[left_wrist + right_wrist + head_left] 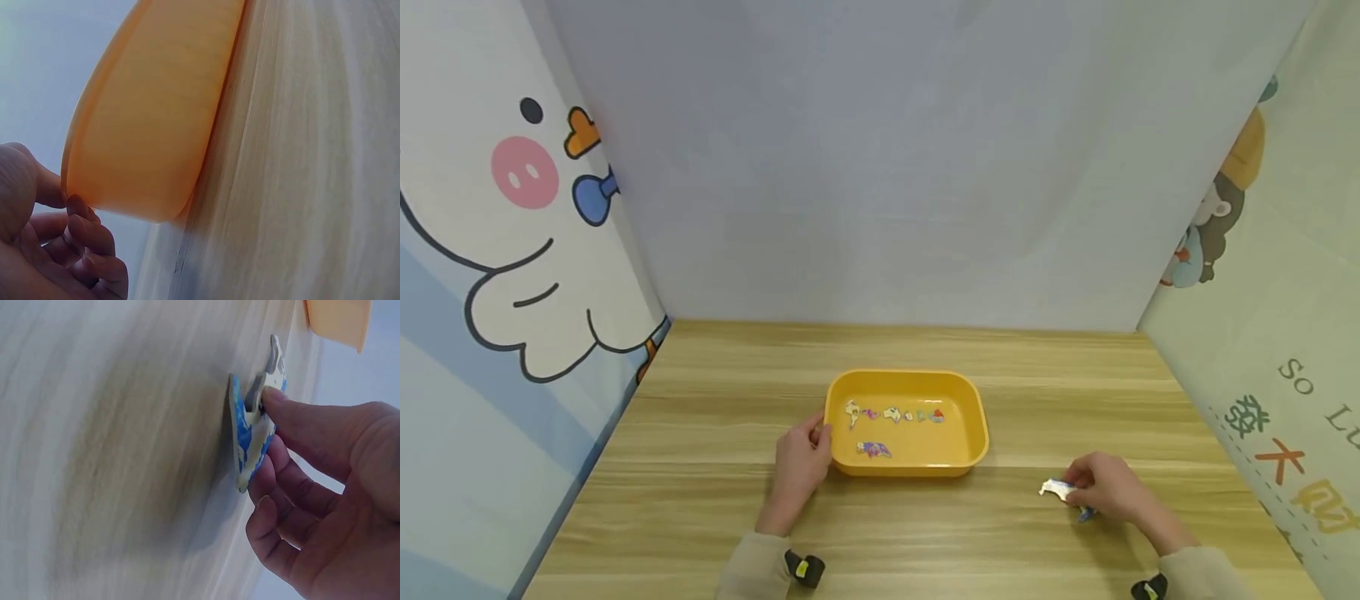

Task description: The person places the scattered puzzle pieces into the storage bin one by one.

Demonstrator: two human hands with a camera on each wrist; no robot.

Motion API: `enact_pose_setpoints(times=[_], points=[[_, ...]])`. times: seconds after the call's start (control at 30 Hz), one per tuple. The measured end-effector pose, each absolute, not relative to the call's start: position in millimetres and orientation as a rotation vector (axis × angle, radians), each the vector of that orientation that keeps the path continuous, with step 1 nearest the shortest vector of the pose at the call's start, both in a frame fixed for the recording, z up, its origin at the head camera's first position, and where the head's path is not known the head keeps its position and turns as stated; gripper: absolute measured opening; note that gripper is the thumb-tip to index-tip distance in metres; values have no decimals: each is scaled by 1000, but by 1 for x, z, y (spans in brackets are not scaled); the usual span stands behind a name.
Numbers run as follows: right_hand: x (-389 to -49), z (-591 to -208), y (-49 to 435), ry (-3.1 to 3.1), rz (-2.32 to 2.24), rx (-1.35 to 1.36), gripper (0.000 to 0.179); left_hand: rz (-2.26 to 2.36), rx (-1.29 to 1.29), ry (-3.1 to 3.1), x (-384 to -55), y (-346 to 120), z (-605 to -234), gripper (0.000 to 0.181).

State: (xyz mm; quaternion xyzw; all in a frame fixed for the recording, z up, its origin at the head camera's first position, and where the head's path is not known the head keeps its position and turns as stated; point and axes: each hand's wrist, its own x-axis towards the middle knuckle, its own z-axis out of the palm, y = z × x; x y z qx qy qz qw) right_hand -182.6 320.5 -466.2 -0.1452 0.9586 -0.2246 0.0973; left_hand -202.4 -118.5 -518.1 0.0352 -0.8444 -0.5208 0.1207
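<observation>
My left hand (802, 461) pinches the left end of a yellow plastic tray (910, 471), thumb and index finger at its rim in the left wrist view. Inside lie several small flat cutout pieces, a row along the back with a cream one (892, 413) among them, and a purple one (874, 449) nearer the front left. To the right of the tray, my right hand (1108, 486) holds a flat blue-and-white cutout piece (257, 431) between thumb and fingers, close over the table. Its pointed blue end shows below the fingers in the head view; the fingers hide its middle.
The wood-grain table (722, 392) runs back to a pale grey cloth wall (880, 167). A cartoon-printed cloth (497, 250) bounds the left side, and a printed green cloth (1262, 333) the right. Each wrist carries a small black device.
</observation>
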Motion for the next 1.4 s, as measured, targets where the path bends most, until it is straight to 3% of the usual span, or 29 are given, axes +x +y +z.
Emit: enact_pose_setpoints(times=[0.27,1.4], points=[[-190,-459,327,2740,-729,-532,4,-1520,96,-2474,-201,-119,-518,33],[-219,-413,286,2771,-756,-581,9,-1516,99,-2483,-202,-119,-517,33]])
